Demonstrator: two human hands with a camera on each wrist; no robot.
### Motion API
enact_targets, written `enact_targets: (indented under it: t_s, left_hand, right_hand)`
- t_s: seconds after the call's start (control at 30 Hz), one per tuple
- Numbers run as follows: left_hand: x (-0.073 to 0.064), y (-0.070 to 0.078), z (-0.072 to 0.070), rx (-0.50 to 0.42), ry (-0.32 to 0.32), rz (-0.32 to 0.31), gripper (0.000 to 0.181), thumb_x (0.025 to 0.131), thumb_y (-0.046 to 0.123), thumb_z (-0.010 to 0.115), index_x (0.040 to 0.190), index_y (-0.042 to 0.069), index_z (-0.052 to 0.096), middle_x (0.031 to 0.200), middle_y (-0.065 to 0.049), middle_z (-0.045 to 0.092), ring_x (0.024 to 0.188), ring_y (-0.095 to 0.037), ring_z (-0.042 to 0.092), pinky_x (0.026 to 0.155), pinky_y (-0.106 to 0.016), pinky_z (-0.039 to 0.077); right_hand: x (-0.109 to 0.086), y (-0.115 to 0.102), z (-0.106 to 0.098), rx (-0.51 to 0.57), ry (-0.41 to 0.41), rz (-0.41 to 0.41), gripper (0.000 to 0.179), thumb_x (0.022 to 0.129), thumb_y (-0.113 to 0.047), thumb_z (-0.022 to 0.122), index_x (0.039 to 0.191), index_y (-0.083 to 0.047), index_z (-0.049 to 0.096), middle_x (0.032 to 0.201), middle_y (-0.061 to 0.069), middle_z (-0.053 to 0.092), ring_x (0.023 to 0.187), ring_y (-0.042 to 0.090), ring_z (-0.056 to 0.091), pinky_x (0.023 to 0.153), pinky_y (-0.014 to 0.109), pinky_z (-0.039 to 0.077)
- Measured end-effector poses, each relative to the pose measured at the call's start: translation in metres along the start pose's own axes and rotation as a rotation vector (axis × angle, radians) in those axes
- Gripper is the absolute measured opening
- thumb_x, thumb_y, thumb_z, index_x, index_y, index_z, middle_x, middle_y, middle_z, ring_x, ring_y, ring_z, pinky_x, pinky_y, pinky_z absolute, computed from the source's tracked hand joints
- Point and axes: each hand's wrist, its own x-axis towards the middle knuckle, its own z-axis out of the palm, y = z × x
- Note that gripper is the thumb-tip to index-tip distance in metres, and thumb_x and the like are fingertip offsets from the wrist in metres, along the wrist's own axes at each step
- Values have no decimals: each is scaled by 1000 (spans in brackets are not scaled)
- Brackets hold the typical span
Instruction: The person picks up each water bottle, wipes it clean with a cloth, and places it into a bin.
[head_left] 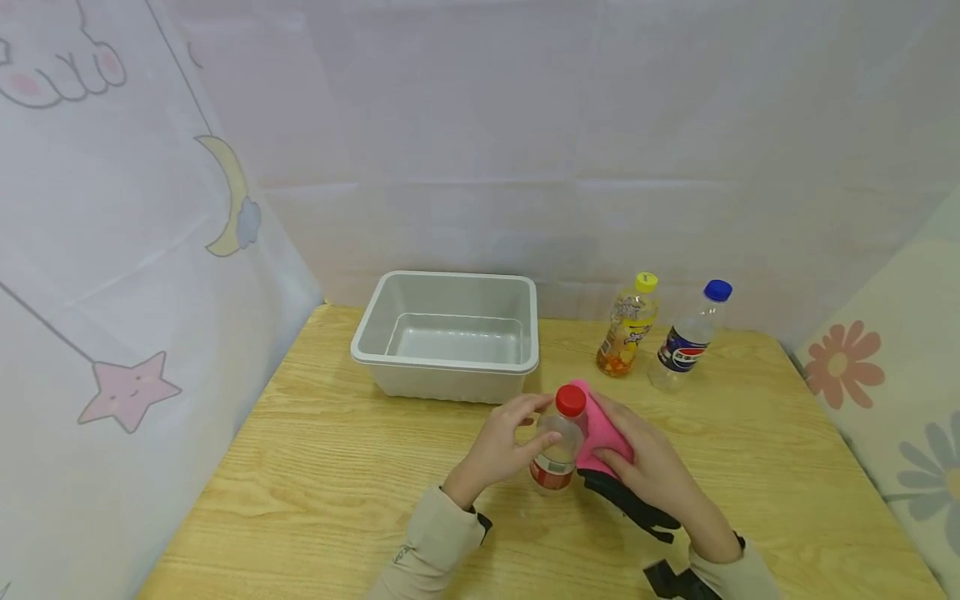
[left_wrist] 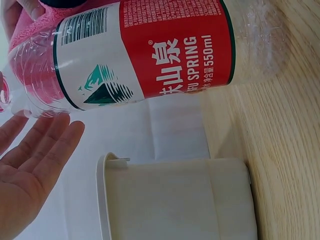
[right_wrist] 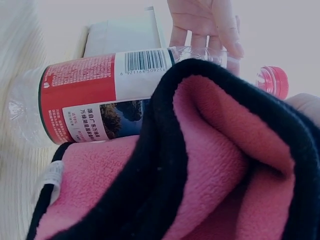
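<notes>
A clear plastic bottle (head_left: 552,475) with a red cap and a red-and-white label stands upright on the table. My left hand (head_left: 504,448) is at its upper part, fingers extended along one side and the thumb across the front. In the left wrist view those fingers (left_wrist: 47,142) look straight, with their tips right at the bottle's shoulder. My right hand (head_left: 660,467) grips a pink cloth (head_left: 602,437) with black edging and presses it to the bottle's right side. Folds of the cloth (right_wrist: 215,135) fill much of the right wrist view and cover part of the bottle.
A light grey plastic bin (head_left: 446,379) sits behind the left hand. At the back right stand a yellow-capped bottle (head_left: 628,329) and a blue-capped bottle (head_left: 684,346). A printed white sheet (head_left: 465,225) hangs behind the wooden table (head_left: 300,467).
</notes>
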Motion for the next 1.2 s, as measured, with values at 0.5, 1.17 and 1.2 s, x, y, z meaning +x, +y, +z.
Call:
enact_targets:
  t_s: [0.5,1.17,1.2]
  left_hand:
    - [2,-3,1,-45,38,2,41,86,16,65,122,0,52,118,-12,57,105,-22,56,83,-32,50]
    - [-3,2,6,-135,30,-61,42,87,11,62,125,-1,49,125,-14,53,111,-27,52,86,-36,49]
    - [-3,3,6,-129,30,-60,42,87,12,61,125,-1,49,125,-13,53,112,-26,52,86,-34,48]
  right_hand:
    - [5,10,6,64,-63,-2,67,68,10,72,129,4,44,118,22,55,99,34,57,77,49,50]
    - [-13,20,27,82,-91,134,65,72,7,71,131,6,42,121,25,53,103,37,55,81,50,48]
    - [-13,20,28,84,-87,136,65,72,7,71,131,5,42,121,25,53,102,36,55,80,49,48]
